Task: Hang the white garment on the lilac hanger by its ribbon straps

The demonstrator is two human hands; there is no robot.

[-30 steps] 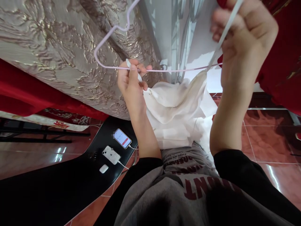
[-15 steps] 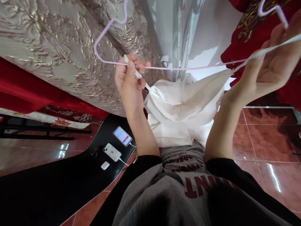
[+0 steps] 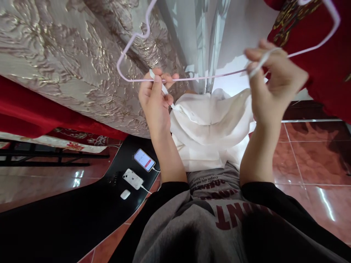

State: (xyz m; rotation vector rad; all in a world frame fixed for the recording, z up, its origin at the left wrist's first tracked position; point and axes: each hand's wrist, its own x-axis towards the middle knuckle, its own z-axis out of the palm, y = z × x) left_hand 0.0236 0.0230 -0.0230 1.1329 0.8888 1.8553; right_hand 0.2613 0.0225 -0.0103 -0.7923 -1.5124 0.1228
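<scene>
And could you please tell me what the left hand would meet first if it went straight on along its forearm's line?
Beyond the pink hanger and white strap it holds, the left hand would probably meet the gold-patterned fabric, though depth is unclear.

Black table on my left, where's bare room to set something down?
The black table looks bare below and left of the white case, towards the picture's left edge. Its upper-right end is crowded: a lit phone, a white phone and cables, plus an unclear dark item.
</scene>
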